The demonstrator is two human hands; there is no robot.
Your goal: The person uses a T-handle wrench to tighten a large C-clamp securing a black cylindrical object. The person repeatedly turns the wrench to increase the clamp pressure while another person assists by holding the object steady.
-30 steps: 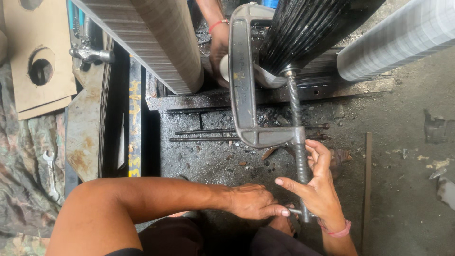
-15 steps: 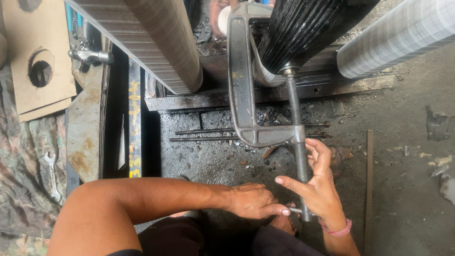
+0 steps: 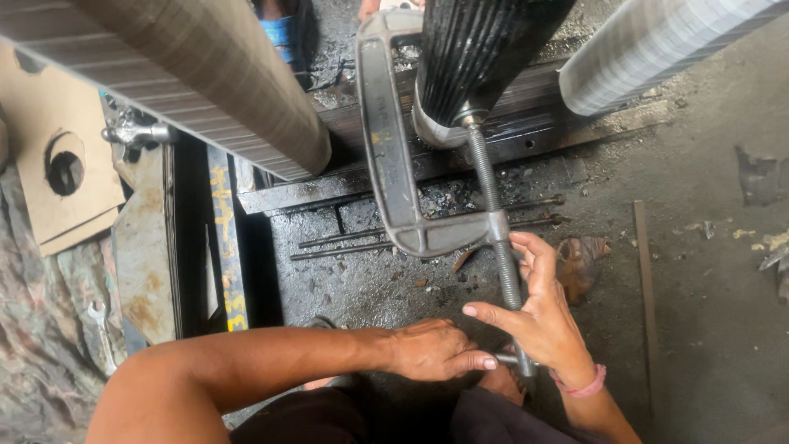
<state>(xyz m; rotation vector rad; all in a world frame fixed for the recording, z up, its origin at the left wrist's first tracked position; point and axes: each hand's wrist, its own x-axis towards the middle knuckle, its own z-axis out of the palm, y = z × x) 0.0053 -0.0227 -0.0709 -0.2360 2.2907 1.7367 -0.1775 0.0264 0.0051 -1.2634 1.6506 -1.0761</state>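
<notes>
Risks losing the black ribbed cylinder (image 3: 485, 49) at 12 o'clock first. Sits with its rounded end under the pad of the big grey C-clamp (image 3: 393, 148), and on so curved a face could likely squirm out sideways and drop toward 6 o'clock, onto the legs below. Might also let the clamp itself swing round, held as it is on a narrow bite. Seems to endanger the right hand (image 3: 538, 316) next: cupped loosely round the threaded screw (image 3: 491, 205) at 4 o'clock, thumb stuck out, fingers not clenched and touching the frame's boss, so open to a pinch or a scrape from the thread. Puts the left hand (image 3: 431, 349) in less danger: closed, fingertips pinching the small handle bar (image 3: 511, 359) at the screw's lower end, near 5 o'clock; could slip on grease and knock knuckles against the right palm. Shows another person's fingers (image 3: 374, 6) at the clamp's top, also exposed to a jolt.

Rests all on a grimy concrete floor (image 3: 707, 312), blackened with oil at centre. Holds a brown ribbed cylinder (image 3: 205, 82) at 10 o'clock and a pale grey one (image 3: 657, 37) at 2. Carries a dark steel beam (image 3: 534, 123) beneath them, cardboard with a round hole (image 3: 57, 189) at 9, two thin rods (image 3: 362, 240) near centre, and a small spanner (image 3: 100, 325) at 8.
</notes>
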